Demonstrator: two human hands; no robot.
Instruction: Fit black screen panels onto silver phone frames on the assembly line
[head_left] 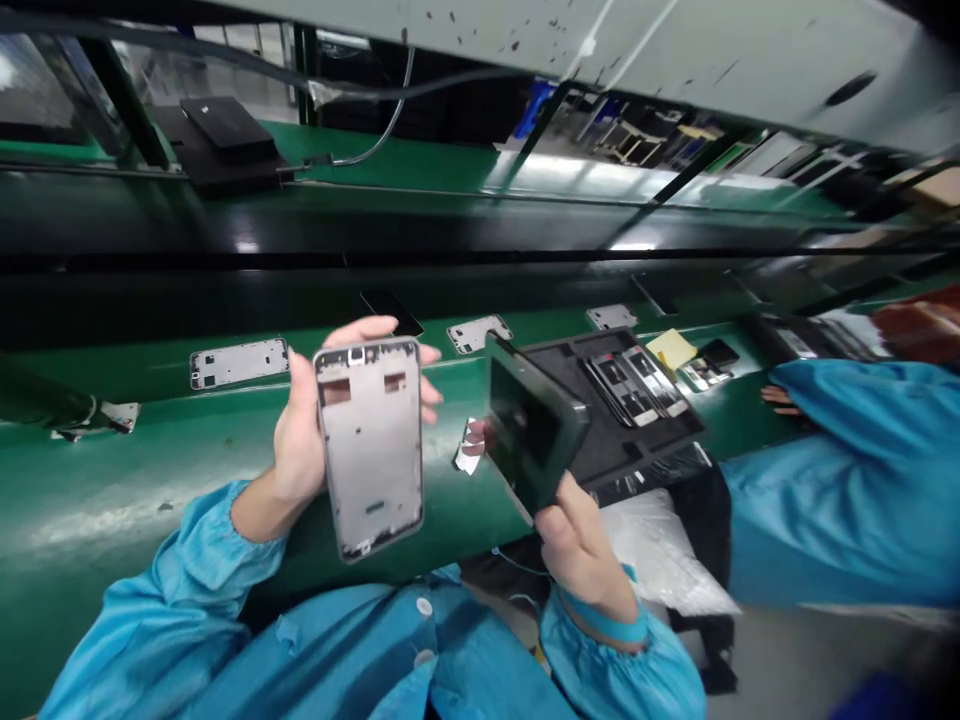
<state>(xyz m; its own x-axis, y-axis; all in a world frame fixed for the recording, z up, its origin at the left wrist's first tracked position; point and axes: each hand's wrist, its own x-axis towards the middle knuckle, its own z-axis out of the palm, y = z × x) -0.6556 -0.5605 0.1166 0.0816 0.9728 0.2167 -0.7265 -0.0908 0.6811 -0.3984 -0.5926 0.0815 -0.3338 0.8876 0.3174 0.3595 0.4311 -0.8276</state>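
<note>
The person's left hand (pixel 300 440) is partly open, its fingers spread behind a phone's metal mid-frame (pixel 367 450) and holding it upright above the green conveyor belt (pixel 112 500). The frame looks stiff and light, though its thin, smooth edges could slip, so its long sides seem the safest place to hold it. The right hand (pixel 577 540) closes around the lower edge of a dark glass-fronted phone panel (pixel 529 430), which is tilted and probably fragile and best held by its rim. Just beyond it lies a black tray (pixel 559 365) of stacked frames (pixel 634 385), with a yellow note (pixel 671 350) beside it. Loose frames (pixel 238 362) sit on the belt to the left and far side. A co-worker's blue sleeve (pixel 840 500) reaches in from the right.
</note>
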